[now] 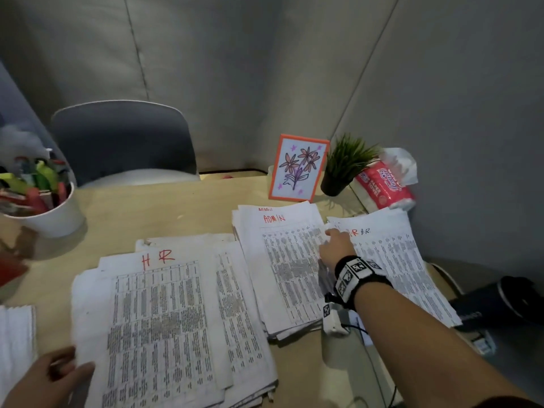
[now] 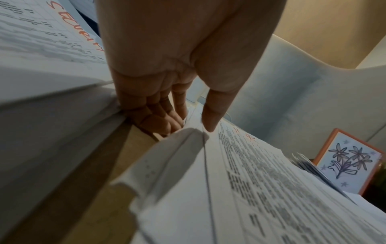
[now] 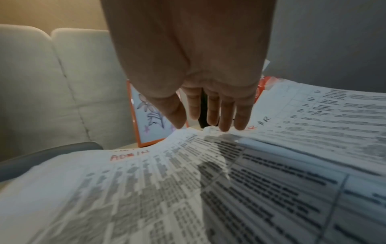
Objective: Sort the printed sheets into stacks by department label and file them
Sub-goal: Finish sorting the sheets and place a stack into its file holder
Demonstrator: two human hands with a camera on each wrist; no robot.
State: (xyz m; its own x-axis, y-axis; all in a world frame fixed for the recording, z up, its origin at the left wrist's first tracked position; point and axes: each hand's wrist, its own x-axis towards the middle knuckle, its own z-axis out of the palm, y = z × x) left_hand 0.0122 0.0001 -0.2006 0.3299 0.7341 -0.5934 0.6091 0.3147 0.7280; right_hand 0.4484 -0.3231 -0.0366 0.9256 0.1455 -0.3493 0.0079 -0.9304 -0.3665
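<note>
Paper HR stack (image 1: 164,325), left grip (image 1: 44,381) touching

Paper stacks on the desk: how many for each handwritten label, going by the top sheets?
HR stack, left hand at its edge: 1
ADMIN stack: 1
Stack under the right hand, label partly hidden: 1
Stack labelled Security: 1
Total: 4
</note>
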